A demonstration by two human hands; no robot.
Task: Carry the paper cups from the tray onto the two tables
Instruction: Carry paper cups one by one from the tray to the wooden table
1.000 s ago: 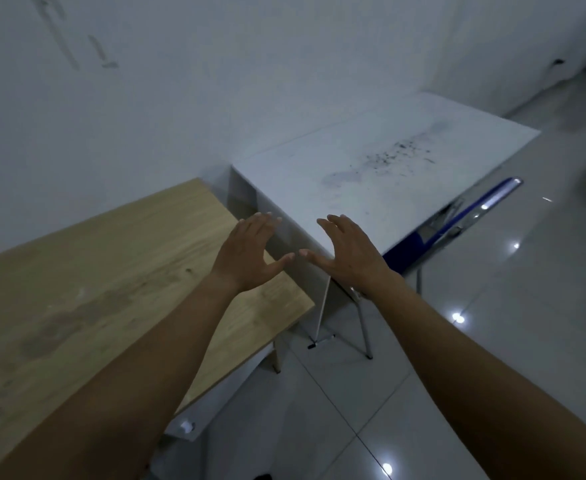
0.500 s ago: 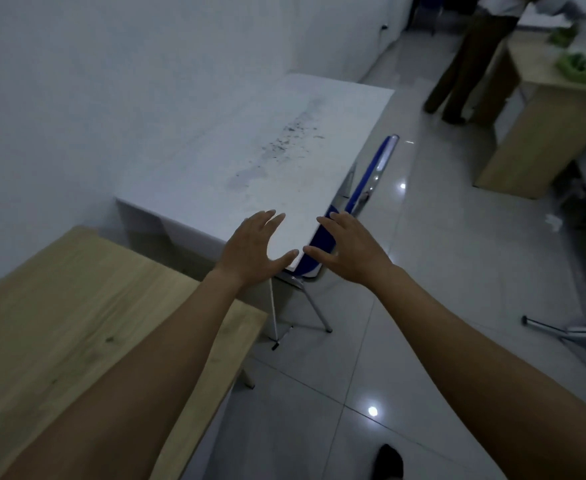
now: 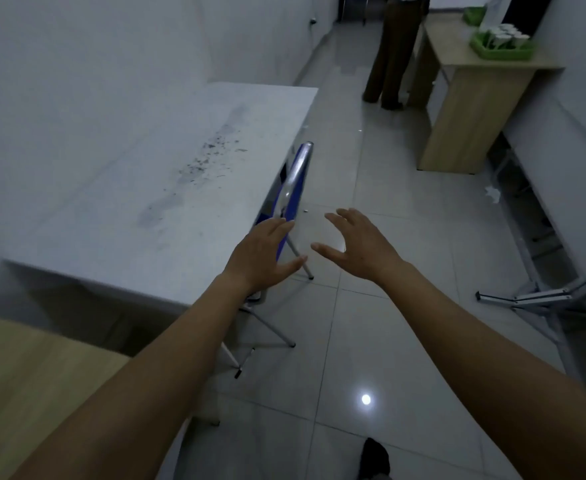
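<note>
View swings right since earlier frame: green tray (image 3: pixel 501 51) of paper cups (image 3: pixel 503 32) now visible on far wooden table (image 3: pixel 471 109). Left hand (image 3: pixel 262 258), right hand (image 3: pixel 359 245) spread wide, empty.

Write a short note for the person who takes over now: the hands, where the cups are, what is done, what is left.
Left hand: open, holds nothing.
Right hand: open, holds nothing. Both are stretched out in front, near the corner of the white table.
Cups: upright in the tray on the desk across the room.
Done: this view shows no cup delivered.
Left: go to the tray and carry the cups to the white table and, likely, the wood table.
</note>
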